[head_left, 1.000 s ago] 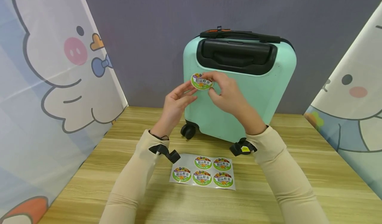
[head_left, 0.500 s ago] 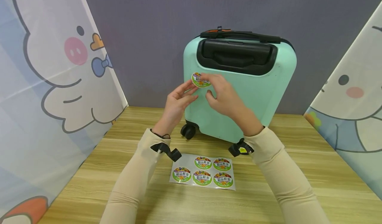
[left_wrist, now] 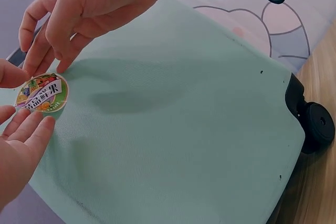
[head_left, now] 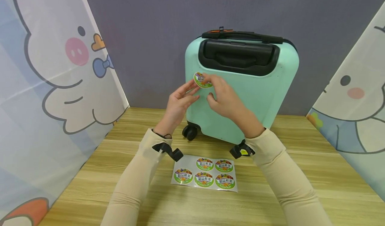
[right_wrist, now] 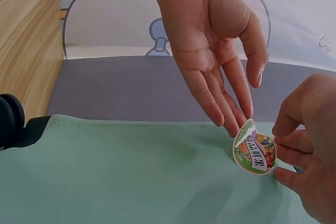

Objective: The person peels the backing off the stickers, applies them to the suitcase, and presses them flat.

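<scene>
A round, colourful "Fresh Fruit" sticker (head_left: 201, 82) lies against the upper left of a mint-green suitcase (head_left: 234, 109). My right hand (head_left: 225, 97) presses fingertips on the sticker's right part, its thumb held apart below. On the other side, my left hand (head_left: 178, 100) has its fingers extended, with the tips at the sticker's left edge. In the right wrist view, the sticker (right_wrist: 254, 153) rises to a small peak beside the left fingertips. The left wrist view shows the sticker (left_wrist: 44, 94) between both hands, its print partly uncovered.
A sheet (head_left: 186, 160) bearing several matching stickers lies on the wooden table (head_left: 270, 192) in front of the suitcase. A black wheel (head_left: 190, 132) shows at the suitcase's lower left. Behind stands a grey panel (head_left: 150, 45), with cartoon-printed curtains (head_left: 54, 95) at both sides.
My right hand has gone from pinching the sticker's right edge to pressing fingers on its face, shifting slightly left. The left hand has barely moved.
</scene>
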{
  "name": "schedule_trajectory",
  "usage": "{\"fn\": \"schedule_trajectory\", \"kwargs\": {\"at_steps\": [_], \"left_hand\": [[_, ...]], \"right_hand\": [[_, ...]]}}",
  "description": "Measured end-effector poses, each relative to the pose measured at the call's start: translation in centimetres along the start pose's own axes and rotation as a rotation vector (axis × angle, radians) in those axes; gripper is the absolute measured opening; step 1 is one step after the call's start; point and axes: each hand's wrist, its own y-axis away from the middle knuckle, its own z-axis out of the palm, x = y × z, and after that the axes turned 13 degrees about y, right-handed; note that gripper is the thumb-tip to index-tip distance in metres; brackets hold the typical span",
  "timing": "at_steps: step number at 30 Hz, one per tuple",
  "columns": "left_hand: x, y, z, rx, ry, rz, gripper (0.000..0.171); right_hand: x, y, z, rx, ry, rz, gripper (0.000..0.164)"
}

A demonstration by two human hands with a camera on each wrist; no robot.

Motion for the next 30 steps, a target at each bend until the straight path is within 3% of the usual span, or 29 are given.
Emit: {"fn": "schedule_trajectory", "kwargs": {"at_steps": [14, 23, 30], "left_hand": [[0.04, 0.00, -0.01, 0.000, 0.026, -0.008, 0.060], [0.09, 0.00, 0.05, 0.004, 0.027, -0.006, 0.061], [0.07, 0.00, 0.20, 0.020, 0.046, -0.012, 0.060]], "right_hand": [[-0.03, 0.07, -0.23, -0.043, 0.008, 0.044, 0.037], [-0.18, 0.05, -0.51, -0.078, 0.029, 0.077, 0.053], [-0.11, 0.22, -0.51, -0.118, 0.011, 0.096, 0.042]]}}
